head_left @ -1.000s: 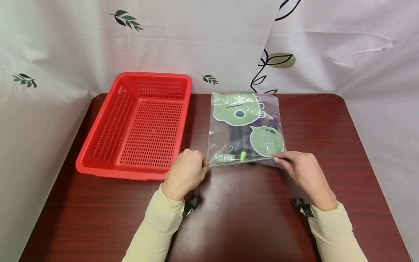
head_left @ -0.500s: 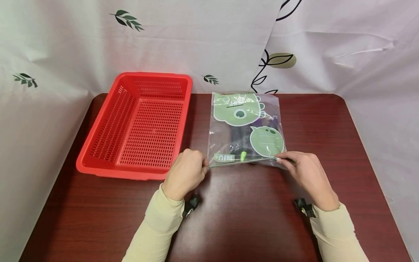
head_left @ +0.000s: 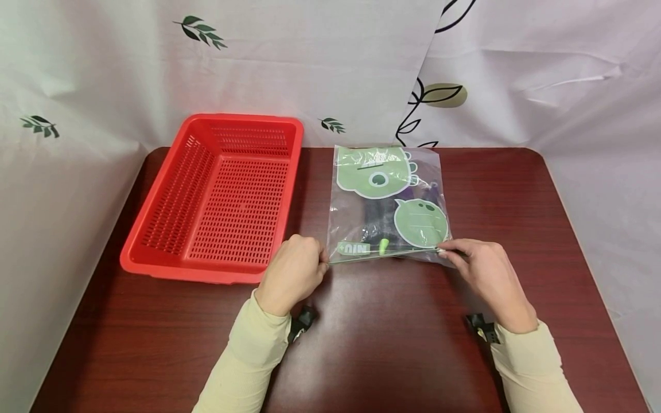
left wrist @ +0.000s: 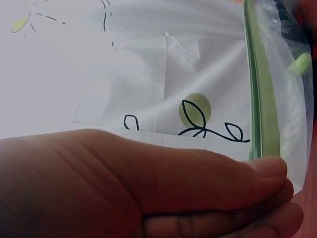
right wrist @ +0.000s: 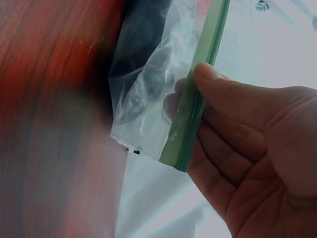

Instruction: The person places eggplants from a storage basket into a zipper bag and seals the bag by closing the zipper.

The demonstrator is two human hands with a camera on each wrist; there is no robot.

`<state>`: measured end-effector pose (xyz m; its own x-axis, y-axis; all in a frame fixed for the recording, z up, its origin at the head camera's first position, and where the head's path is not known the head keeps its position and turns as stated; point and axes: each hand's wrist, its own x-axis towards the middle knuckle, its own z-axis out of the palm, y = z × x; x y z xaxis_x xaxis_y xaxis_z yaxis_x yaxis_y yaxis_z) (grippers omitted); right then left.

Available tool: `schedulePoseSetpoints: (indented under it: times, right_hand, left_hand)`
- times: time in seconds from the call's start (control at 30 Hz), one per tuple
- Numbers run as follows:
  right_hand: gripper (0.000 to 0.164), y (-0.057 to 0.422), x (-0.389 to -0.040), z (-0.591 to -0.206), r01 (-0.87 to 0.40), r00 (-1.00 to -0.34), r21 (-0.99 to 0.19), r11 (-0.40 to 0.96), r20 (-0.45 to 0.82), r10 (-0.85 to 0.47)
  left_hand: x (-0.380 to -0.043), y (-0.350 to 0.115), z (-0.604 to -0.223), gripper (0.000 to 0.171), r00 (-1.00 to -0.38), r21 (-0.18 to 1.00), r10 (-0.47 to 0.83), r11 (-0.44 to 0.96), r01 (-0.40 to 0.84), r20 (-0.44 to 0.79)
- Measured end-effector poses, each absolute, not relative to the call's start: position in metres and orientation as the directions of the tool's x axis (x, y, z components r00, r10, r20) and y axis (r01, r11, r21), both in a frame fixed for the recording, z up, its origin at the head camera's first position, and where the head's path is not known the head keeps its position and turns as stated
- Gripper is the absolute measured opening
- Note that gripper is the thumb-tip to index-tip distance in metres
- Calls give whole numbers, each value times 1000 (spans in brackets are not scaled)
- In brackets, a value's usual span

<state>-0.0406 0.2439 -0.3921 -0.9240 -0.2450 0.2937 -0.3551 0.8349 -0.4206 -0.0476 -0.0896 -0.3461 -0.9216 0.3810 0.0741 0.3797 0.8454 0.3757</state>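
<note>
A clear zip bag (head_left: 348,215) with green cartoon prints lies on the table, its green zip strip (right wrist: 186,119) along the near edge. Dark and purple contents show through the plastic, but their kind cannot be told; a small lime-green piece (head_left: 383,246) also shows. At the strip's left end, my left hand (head_left: 294,269) pinches the bag's corner between thumb and curled fingers. My right hand (head_left: 485,275) pinches the strip near its right end, thumb on one face and fingertips behind. In the right wrist view, a short length of strip extends past the thumb.
A red plastic basket (head_left: 210,274) with slotted walls stands left of the bag, close to my left hand. Dark reddish table (head_left: 382,350) surrounds both. White patterned cloth (head_left: 310,63) hangs behind the table and at its sides.
My right hand has shifted slightly right along the zip strip, still pinching it. The left hand, bag and basket look unmoved.
</note>
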Motion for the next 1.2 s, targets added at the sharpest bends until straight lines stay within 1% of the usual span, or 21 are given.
schedulePoseSetpoints:
  times: [0.23, 0.5, 1.2]
  right_hand:
    - [19, 245, -41, -393, -362, -919, -409, 838, 310, -245]
    - [21, 248, -40, -394, -352, -923, -410, 841, 300, -240]
    - [20, 257, -38, -396, -336, -927, -401, 853, 302, -223]
  left_hand:
    - [-48, -90, -346, 38, -922, 372, 379, 848, 378, 75]
    - [-48, -90, -346, 39, -922, 374, 380, 847, 377, 70]
    - [-48, -90, -347, 39, -921, 372, 383, 847, 380, 68]
